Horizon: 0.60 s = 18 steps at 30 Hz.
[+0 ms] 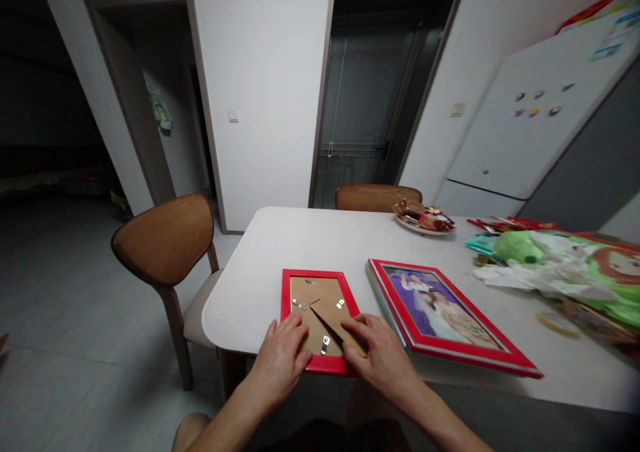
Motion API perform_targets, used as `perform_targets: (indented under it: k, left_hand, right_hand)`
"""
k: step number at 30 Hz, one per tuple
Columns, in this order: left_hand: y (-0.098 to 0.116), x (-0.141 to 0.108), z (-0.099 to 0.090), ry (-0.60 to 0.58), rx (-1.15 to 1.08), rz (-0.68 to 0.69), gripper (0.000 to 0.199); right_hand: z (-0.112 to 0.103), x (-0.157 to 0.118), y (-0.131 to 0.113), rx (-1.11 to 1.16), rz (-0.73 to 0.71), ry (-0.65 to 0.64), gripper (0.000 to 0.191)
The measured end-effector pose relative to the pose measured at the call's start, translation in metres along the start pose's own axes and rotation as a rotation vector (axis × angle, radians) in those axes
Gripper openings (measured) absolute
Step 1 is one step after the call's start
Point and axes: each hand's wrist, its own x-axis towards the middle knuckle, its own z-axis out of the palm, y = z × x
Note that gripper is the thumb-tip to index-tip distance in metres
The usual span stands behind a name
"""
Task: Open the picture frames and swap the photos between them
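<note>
A small red picture frame (286, 293) lies face down at the table's near edge. Its brown backing board (320, 292) carries several silver metal clips and hangers. My left hand (283, 352) grips the frame's lower left side, with thumb and fingertips curled over onto the board. A brown stand flap (356, 343) on the backing is lifted at a slant, leaving a dark gap beneath. My right hand (377, 349) pinches this flap between thumb and fingers near the frame's lower right corner.
Larger red-framed photos (435, 305) lie stacked to the right, with a tape roll (557, 325) and green-and-white plastic packaging (555, 265) beyond. A plate of wrapped snacks (425, 219) stands at the back. Wooden chairs (167, 239) are at the left and far side.
</note>
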Motion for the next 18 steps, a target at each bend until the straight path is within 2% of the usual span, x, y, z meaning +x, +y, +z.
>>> perform_targets:
  k: [3,7,10,15,18]
  left_hand:
    - [0.003,-0.001,0.000,-0.007,0.000,0.013,0.028]
    - [0.004,-0.004,-0.004,-0.029,-0.002,0.064,0.035]
    - [0.001,-0.005,-0.005,-0.010,-0.010,0.044,0.024]
    - [-0.007,-0.006,-0.001,0.034,-0.023,0.067,0.023]
    - [-0.011,-0.006,0.003,0.053,-0.007,0.077,0.025]
  right_hand:
    - [0.003,0.001,-0.001,-0.049,-0.018,-0.005,0.030]
    - [0.007,0.004,-0.005,-0.071,-0.048,-0.013,0.029]
    - [0.005,0.008,-0.011,-0.053,-0.088,-0.037,0.025]
    - [0.001,0.011,-0.027,0.017,-0.281,-0.154,0.025]
    - [0.001,0.012,-0.034,0.018,-0.350,-0.228,0.023]
